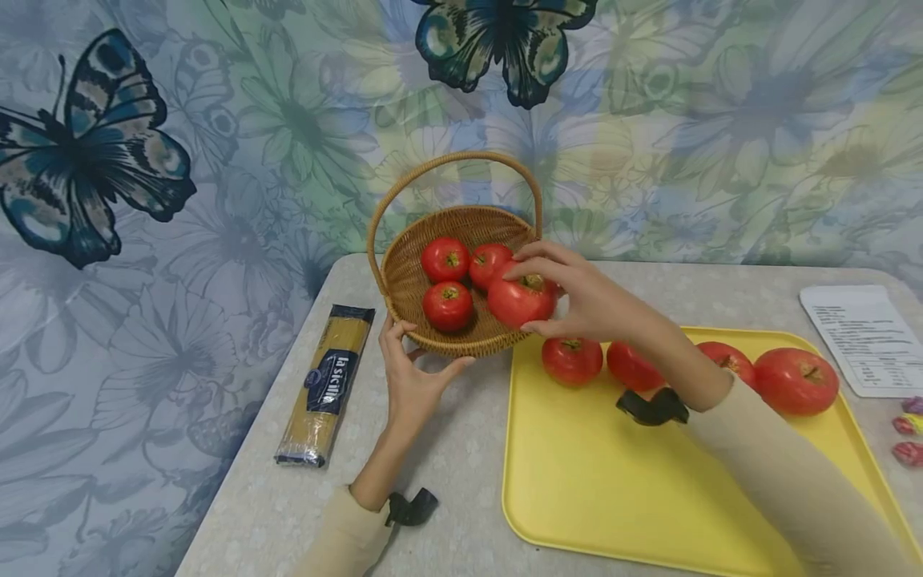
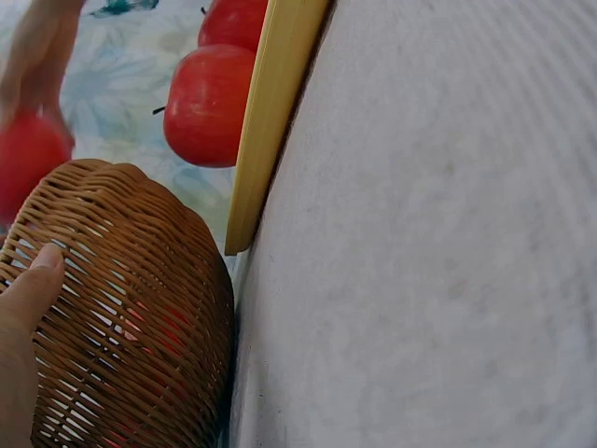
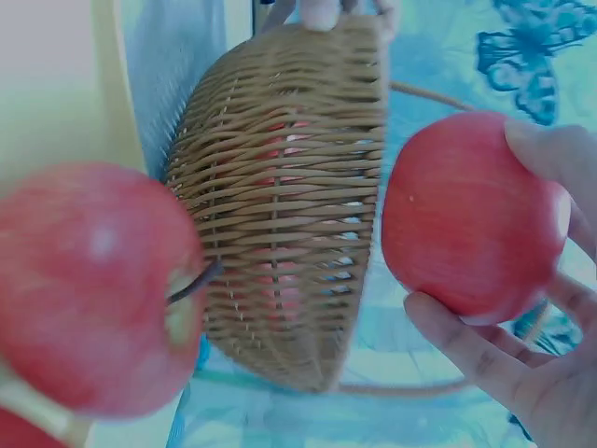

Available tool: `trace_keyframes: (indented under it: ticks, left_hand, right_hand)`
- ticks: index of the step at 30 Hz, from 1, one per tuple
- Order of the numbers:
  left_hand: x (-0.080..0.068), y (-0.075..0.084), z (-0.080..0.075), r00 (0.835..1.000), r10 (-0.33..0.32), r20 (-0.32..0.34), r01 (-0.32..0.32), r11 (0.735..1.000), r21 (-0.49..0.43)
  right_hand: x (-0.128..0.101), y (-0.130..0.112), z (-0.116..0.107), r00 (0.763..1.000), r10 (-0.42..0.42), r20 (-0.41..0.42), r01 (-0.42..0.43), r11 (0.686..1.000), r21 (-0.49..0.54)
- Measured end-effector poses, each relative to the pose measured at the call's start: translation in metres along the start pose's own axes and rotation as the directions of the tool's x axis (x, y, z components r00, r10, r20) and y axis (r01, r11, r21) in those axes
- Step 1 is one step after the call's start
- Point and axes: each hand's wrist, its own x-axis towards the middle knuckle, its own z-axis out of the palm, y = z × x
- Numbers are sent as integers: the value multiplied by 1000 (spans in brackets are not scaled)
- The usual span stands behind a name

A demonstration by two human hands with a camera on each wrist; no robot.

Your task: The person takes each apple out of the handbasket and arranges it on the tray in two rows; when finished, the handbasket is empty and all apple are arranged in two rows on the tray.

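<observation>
A wicker basket (image 1: 404, 280) with a hoop handle stands at the back of the table with three red tomatoes (image 1: 445, 258) in it. My right hand (image 1: 570, 296) grips a fourth tomato (image 1: 521, 301) just over the basket's right rim; in the right wrist view that tomato (image 3: 471, 215) sits between my thumb and fingers beside the basket (image 3: 289, 205). My left hand (image 1: 413, 377) cups the basket's near wall, thumb and fingers spread against the weave (image 2: 121, 308). Several more tomatoes (image 1: 572, 359) lie along the far side of a yellow tray (image 1: 613, 481).
A packet of spaghetti (image 1: 324, 386) lies left of the basket. A printed sheet (image 1: 865, 336) and small wrapped things (image 1: 910, 437) sit at the table's right edge. A flowered butterfly cloth (image 1: 216, 160) hangs behind.
</observation>
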Motion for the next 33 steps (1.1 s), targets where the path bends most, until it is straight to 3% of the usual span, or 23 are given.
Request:
trace_keyframes:
  ticks: [6, 11, 15, 23, 33]
  left_hand:
    - [-2, 0, 1, 1000, -16, -2, 16, 1000, -4]
    - [-3, 1, 1, 1000, -30, 8, 30, 1000, 1]
    - [-2, 1, 2, 999, -32, 5, 32, 999, -9]
    - [-1, 1, 2, 999, -38, 11, 38, 999, -10]
    - [-1, 1, 2, 1000, -17, 8, 17, 1000, -5]
  right_hand:
    - [-62, -14, 0, 999, 24, -30, -25, 1000, -20]
    - [-108, -17, 24, 994, 110, 26, -109, 994, -26]
    - [-131, -16, 46, 985, 157, 76, -156, 988, -10]
    - [-149, -4, 69, 991, 117, 58, -116, 993, -25]
    - [-145, -9, 76, 997, 34, 65, -27, 993, -113]
